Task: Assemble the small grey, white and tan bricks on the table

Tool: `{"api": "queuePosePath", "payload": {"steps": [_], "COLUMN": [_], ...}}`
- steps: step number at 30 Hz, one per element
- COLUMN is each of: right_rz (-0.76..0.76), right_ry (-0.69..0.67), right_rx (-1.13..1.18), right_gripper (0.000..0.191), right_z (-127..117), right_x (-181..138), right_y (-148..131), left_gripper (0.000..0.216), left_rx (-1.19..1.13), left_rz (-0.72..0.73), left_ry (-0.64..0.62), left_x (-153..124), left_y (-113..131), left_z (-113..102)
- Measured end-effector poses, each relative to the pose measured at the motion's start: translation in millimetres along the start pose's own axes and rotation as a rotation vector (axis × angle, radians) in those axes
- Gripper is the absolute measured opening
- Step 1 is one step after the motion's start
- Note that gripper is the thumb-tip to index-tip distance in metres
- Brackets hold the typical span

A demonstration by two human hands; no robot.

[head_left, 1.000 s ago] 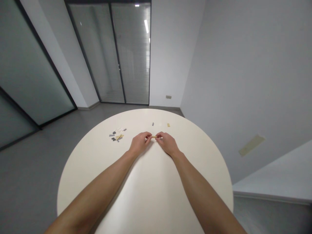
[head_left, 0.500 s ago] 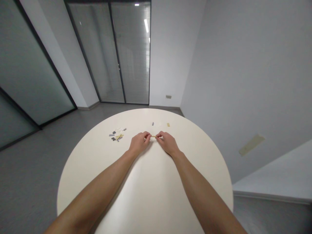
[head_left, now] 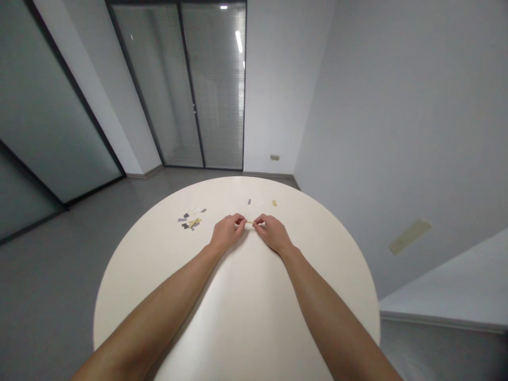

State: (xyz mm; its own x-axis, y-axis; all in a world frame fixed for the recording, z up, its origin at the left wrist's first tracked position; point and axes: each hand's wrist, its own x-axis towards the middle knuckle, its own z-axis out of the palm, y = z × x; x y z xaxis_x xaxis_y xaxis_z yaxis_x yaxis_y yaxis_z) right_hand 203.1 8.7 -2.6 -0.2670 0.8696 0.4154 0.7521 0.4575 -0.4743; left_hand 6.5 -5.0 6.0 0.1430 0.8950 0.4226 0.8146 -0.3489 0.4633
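Between my two hands a small, thin yellowish strip [head_left: 250, 222] stretches just above the white tabletop. My left hand [head_left: 229, 231] pinches its left end between thumb and fingertips. The right end is pinched the same way by my right hand [head_left: 271, 232]. Fingertips cover both ends, so its full length and exact kind are hidden. Beyond the hands lie a small grey piece [head_left: 249, 201] and a small flat yellow piece [head_left: 274, 203]. To the left of my left hand is a loose pile of yellow pieces [head_left: 194, 223], with grey, black and white ones about it.
The round white table [head_left: 242, 296] fills the middle of the view, and both forearms reach across it. A grey wall [head_left: 397, 121] runs along the right. Glass doors [head_left: 214, 90] with dark frames stand behind the table.
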Motion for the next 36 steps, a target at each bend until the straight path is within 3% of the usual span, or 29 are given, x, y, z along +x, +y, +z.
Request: {"api": "queuePosePath", "payload": {"steps": [18,24,36], "right_rz": [-0.006,-0.004,-0.032], "right_ry": [-0.005,-0.012,-0.049], "right_rx": [0.049,0.065,0.035], "right_gripper": [0.006,0.018,0.013], "right_z": [-3.7,-2.4,-3.7], "right_x": [-0.1,0.2,-0.2], "right_y": [-2.7,-2.8,-3.8], "left_gripper": [0.019,0.016,0.013], "left_rx": [-0.068,-0.065,-0.024], "left_rz": [0.038,0.057,0.02], "left_ry": [-0.02,-0.059,-0.06], "left_x": [-1.8,-2.0,-1.1], "left_y": [1.0,1.9,2.1], "left_z": [-2.8,-4.5,-4.3]}}
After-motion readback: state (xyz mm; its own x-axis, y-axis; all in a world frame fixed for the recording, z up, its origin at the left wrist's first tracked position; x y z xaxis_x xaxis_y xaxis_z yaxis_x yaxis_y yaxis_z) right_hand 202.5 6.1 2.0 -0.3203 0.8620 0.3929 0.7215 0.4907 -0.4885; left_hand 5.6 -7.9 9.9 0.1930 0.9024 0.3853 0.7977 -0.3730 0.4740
